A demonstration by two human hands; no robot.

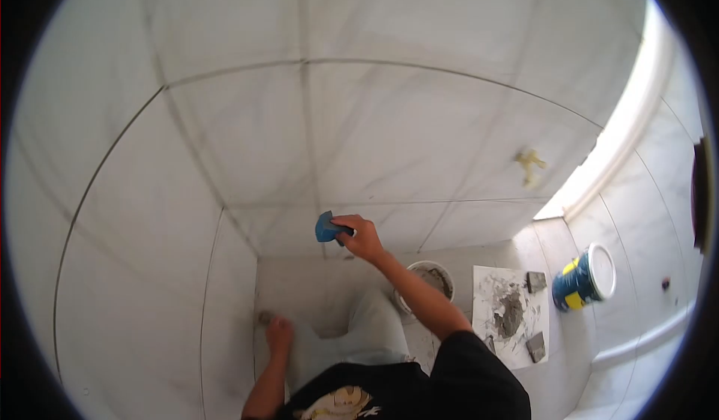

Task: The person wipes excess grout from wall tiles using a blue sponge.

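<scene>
In my right hand (362,237) is a blue scraper-like tool (326,227), held close to the lower part of the tiled wall (397,135). The tool's far edge is near a vertical tile joint; whether it touches the wall I cannot tell. Down at the left, beside my knee, my left hand (279,333) is closed around a small greyish-brown item (265,317), too blurred to name. Grey paste fills part of a white bucket (425,287), partly hidden behind my right forearm.
Right of the bucket lies a white board (485,293) smeared with grey paste, with grey blocks (536,282) on it. A blue and yellow tub (584,278) with a white lid stands further right. A yellowish fitting (530,167) sticks out from the wall.
</scene>
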